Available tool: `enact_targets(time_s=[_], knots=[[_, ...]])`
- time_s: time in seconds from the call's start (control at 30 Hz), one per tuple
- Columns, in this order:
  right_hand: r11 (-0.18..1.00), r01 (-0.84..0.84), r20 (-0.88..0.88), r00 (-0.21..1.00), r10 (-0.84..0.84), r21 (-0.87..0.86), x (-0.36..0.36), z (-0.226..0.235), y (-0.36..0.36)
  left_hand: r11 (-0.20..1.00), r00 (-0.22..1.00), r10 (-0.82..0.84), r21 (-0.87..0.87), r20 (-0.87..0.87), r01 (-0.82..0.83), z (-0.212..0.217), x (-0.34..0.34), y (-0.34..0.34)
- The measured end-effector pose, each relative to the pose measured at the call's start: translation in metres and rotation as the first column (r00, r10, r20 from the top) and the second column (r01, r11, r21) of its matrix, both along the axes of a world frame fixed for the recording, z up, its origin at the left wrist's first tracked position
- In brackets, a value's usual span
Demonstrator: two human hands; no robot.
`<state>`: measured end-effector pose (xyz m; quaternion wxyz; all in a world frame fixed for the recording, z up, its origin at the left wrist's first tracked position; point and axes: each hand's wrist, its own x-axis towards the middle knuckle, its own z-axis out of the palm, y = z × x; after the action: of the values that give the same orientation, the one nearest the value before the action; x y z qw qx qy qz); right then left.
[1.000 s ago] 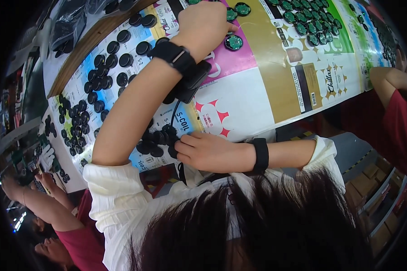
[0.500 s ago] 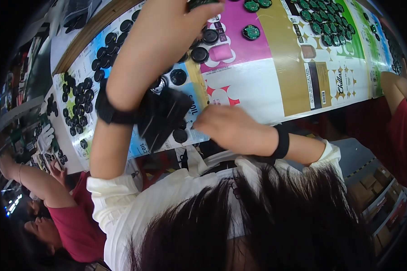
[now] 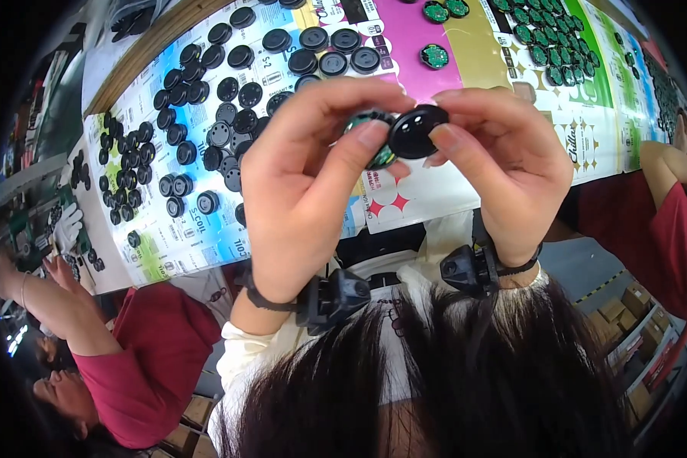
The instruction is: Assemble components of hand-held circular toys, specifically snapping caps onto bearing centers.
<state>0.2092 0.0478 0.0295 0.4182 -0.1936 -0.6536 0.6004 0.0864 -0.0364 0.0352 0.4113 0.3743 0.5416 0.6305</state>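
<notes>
My left hand point(image 3: 313, 175) and right hand point(image 3: 504, 160) meet raised above the table point(image 3: 435, 206). At ten o'clock black caps point(image 3: 206, 114) crowd the surface; at one o'clock green discs point(image 3: 542, 46) do. Bare sheet lies open at six o'clock beneath them.

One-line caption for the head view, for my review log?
Both hands, left hand and right hand, pinch a black round cap against a green disc above a table strewn with caps.

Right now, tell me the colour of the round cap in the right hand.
Black cap, pinched by the right hand; head view shows it.
</notes>
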Motion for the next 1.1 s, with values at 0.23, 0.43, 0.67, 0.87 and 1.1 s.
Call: enact_targets(time_s=[0.23,0.43,0.67,0.87,1.1], knots=[[0.989,0.038,0.126,0.99,-0.057,0.144,-0.005,-0.009,0.002,0.971,0.964,0.217,0.063,0.152,-0.229,-0.021,0.006,0.013],[0.959,0.127,0.129,0.978,-0.164,0.254,-0.006,-0.013,0.007,0.986,0.937,0.157,0.011,0.311,-0.169,-0.017,0.009,0.009],[0.728,0.102,0.132,0.957,-0.257,0.678,-0.008,-0.013,0.01,0.992,0.971,0.103,0.053,0.216,-0.117,-0.017,0.004,0.005],[0.689,0.131,0.085,0.959,-0.27,0.712,-0.008,-0.025,0.022,1.0,0.929,0.007,-0.026,0.37,0.003,-0.007,-0.005,0.005],[0.617,0.055,0.102,0.971,-0.215,0.785,-0.003,-0.009,0.021,0.978,0.836,-0.185,0.017,0.517,0.206,-0.011,-0.021,0.001]])
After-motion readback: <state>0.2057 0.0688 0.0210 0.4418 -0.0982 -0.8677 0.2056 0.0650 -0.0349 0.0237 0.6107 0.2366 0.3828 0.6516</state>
